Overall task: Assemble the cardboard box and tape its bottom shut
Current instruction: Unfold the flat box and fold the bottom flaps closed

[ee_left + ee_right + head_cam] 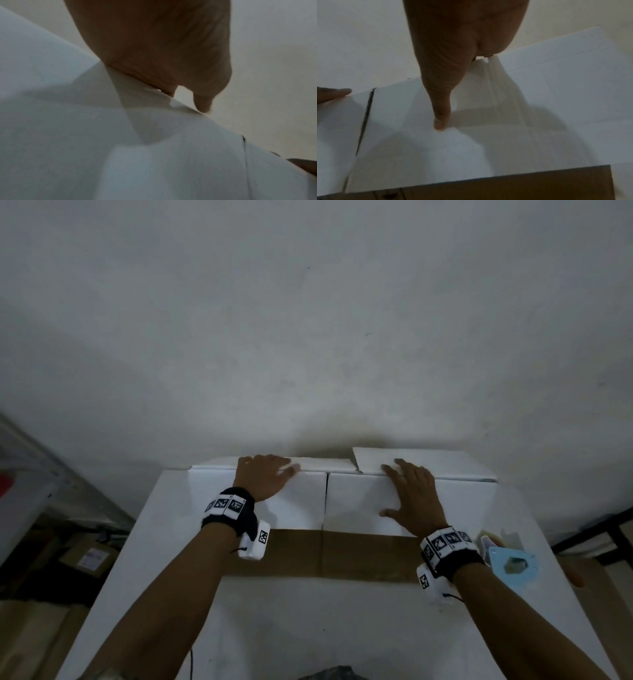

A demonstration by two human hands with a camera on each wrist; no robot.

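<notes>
A flattened white cardboard box (363, 508) lies across the far end of the white table (308, 628). Its brown inner flaps (342, 556) show along the near side. A dark slit (324, 501) splits the white panels in the middle. My left hand (265, 474) lies flat on the left panel, fingers along the far fold. My right hand (411, 494) presses flat on the right panel, thumb spread, fingertips at the far flap (428, 460). The left wrist view shows the left hand (163, 47) over the white edge. The right wrist view shows the right hand (462, 40) on white card (539, 121).
A light blue tape dispenser (512, 563) sits on the table just right of my right wrist. A white wall rises right behind the box. Brown cartons (89, 559) stand on the floor at lower left, and a dark frame (599, 532) at right.
</notes>
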